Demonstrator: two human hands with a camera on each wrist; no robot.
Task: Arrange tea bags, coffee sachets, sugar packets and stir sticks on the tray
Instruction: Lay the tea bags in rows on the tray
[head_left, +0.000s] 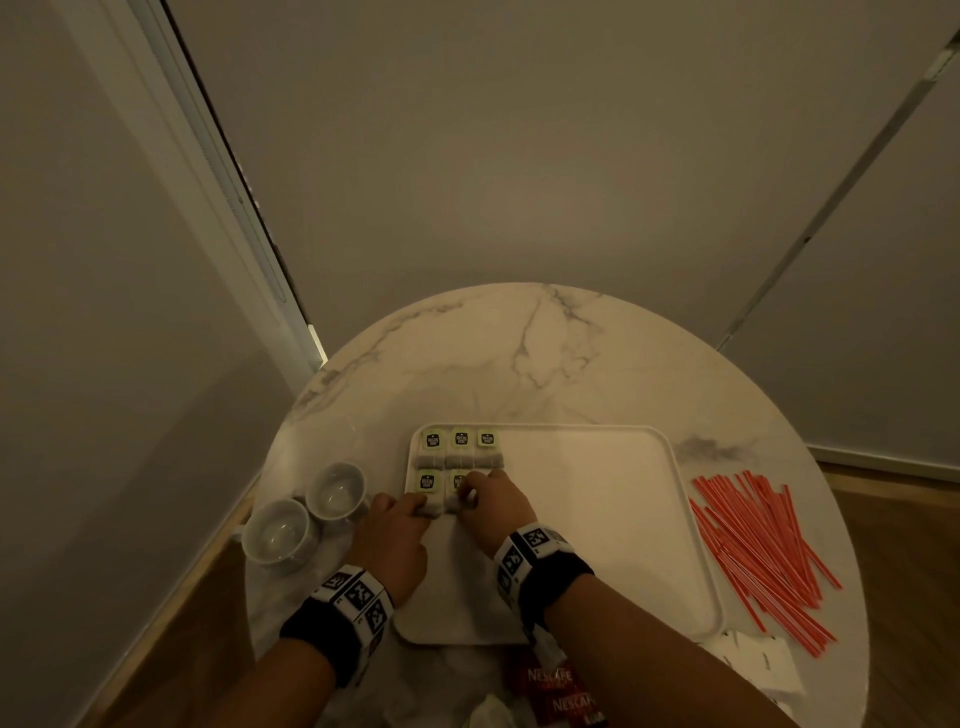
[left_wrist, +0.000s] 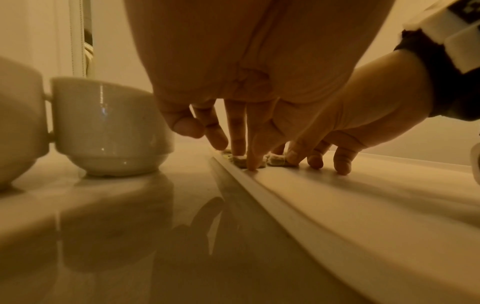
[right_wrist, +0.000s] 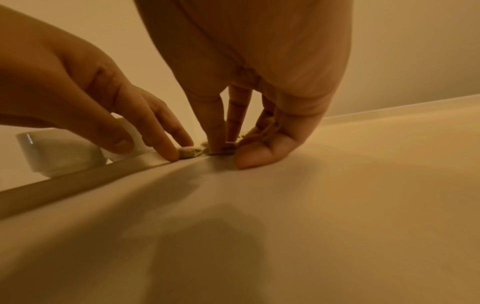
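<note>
A white tray (head_left: 597, 519) lies on the round marble table (head_left: 519, 353). Three tea bags (head_left: 460, 447) with green tags form a row at its far left corner. Two more lie in a second row just in front. My left hand (head_left: 415, 506) presses straight fingertips on the left tea bag (left_wrist: 240, 161) by the tray rim (left_wrist: 259, 185). My right hand (head_left: 467, 493) touches the neighbouring tea bag (right_wrist: 223, 151) with its fingertips, thumb down on the tray floor (right_wrist: 285, 205). Neither hand lifts anything.
Two white cups (head_left: 335, 491) (head_left: 278, 530) stand left of the tray, close to my left hand. Several red stir sticks (head_left: 763, 551) lie right of it. Red coffee sachets (head_left: 550, 680) and white packets (head_left: 758, 660) lie at the near edge.
</note>
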